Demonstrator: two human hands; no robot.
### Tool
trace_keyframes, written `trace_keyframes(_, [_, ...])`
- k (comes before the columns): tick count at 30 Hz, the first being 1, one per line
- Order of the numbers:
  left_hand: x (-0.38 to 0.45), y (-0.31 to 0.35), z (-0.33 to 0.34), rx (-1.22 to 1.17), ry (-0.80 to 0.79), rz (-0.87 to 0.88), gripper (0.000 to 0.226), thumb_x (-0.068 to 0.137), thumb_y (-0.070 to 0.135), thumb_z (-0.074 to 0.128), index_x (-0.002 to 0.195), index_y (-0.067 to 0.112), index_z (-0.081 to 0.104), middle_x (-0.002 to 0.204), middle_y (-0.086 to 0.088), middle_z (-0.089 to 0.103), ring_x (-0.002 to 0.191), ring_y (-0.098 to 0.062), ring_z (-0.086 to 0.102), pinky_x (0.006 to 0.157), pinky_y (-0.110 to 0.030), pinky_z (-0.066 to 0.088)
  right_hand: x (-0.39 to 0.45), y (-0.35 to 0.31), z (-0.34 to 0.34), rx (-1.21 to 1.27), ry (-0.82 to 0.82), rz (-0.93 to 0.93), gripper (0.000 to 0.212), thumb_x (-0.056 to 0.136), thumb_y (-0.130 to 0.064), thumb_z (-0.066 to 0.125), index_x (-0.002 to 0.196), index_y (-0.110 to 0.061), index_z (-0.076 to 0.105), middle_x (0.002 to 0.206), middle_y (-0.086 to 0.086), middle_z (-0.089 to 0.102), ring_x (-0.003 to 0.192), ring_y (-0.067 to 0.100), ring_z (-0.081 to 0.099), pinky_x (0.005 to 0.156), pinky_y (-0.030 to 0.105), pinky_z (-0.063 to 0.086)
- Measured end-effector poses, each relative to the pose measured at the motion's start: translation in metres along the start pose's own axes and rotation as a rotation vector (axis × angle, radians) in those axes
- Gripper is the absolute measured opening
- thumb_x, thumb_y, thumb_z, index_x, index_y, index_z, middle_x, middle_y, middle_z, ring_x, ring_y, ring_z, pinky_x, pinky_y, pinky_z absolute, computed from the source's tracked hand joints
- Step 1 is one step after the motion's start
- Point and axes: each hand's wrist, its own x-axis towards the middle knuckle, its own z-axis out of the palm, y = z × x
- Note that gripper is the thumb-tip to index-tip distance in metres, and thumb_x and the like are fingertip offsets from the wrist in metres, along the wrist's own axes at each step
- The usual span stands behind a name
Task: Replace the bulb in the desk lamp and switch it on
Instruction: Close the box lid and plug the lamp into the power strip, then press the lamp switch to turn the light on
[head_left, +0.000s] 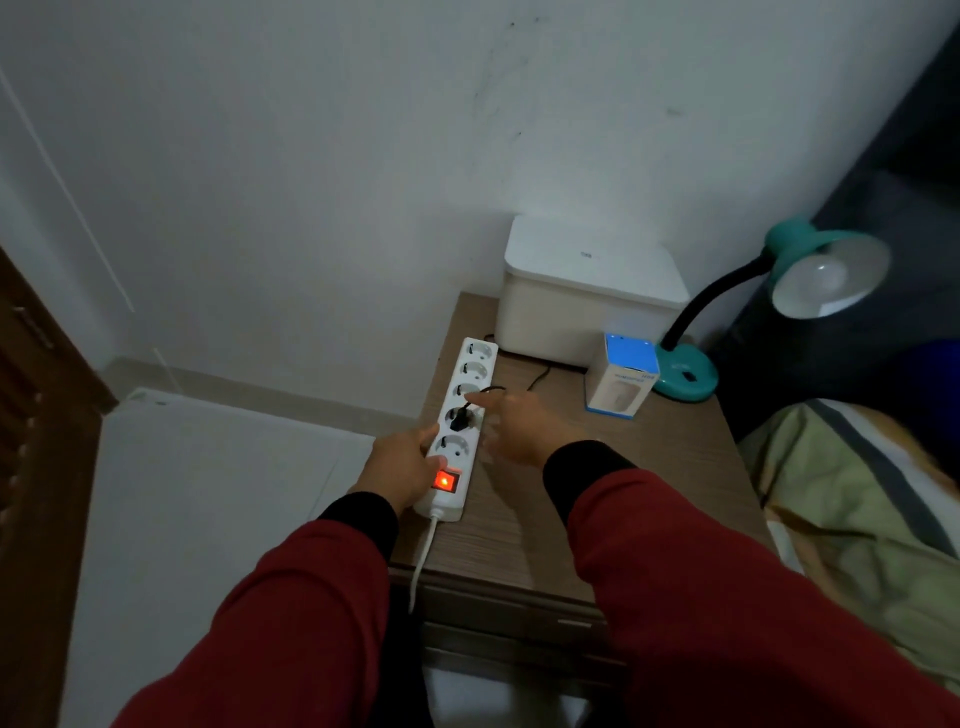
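Note:
A teal desk lamp (685, 376) with a black gooseneck stands at the back right of the bedside table (623, 493). Its shade holds a white bulb (821, 283) that is dark. A white power strip (462, 415) lies along the table's left edge, its red switch (445, 480) glowing. A black plug (460, 418) sits in one socket. My left hand (402, 467) grips the strip's left side near the switch. My right hand (519, 426) hovers just right of the plug with fingers spread, holding nothing.
A blue-and-white bulb box (621, 382) stands beside the lamp base. A white lidded box (587, 296) sits against the wall behind it. A bed with a green blanket (857, 499) lies to the right. A wooden door (31, 415) is on the left.

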Motion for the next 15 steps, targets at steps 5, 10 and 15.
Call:
trace_keyframes(5, [0.002,0.015,-0.006,0.337,-0.028,-0.013,0.037,0.088,0.033,0.056,0.118,0.013,0.058,0.117,-0.008,0.064,0.107,-0.024,0.060,0.081,-0.027,0.045,-0.017,0.003,-0.020,-0.084,-0.104,0.106,0.047,0.091,-0.023,0.057,0.136,-0.013,0.048,0.139,0.011,0.051,0.127,0.026,0.050,0.103,0.035,0.043])
trace_keyframes(10, [0.002,0.044,-0.021,0.461,0.034,-0.077,0.042,0.088,0.033,0.059,0.116,0.002,0.057,0.121,-0.014,0.061,0.111,-0.027,0.060,0.086,-0.030,0.049,-0.023,0.016,-0.038,-0.177,-0.155,0.190,0.047,0.089,-0.035,0.059,0.124,-0.003,0.057,0.133,0.014,0.056,0.120,0.031,0.055,0.094,0.035,0.047])
trace_keyframes(15, [0.002,0.084,-0.033,0.503,0.080,-0.037,0.047,0.090,0.034,0.058,0.123,0.001,0.054,0.129,-0.013,0.056,0.121,-0.027,0.053,0.096,-0.031,0.047,-0.038,0.037,-0.068,-0.141,-0.099,0.236,0.052,0.088,-0.037,0.061,0.125,-0.002,0.054,0.134,0.014,0.054,0.122,0.032,0.053,0.098,0.039,0.044])
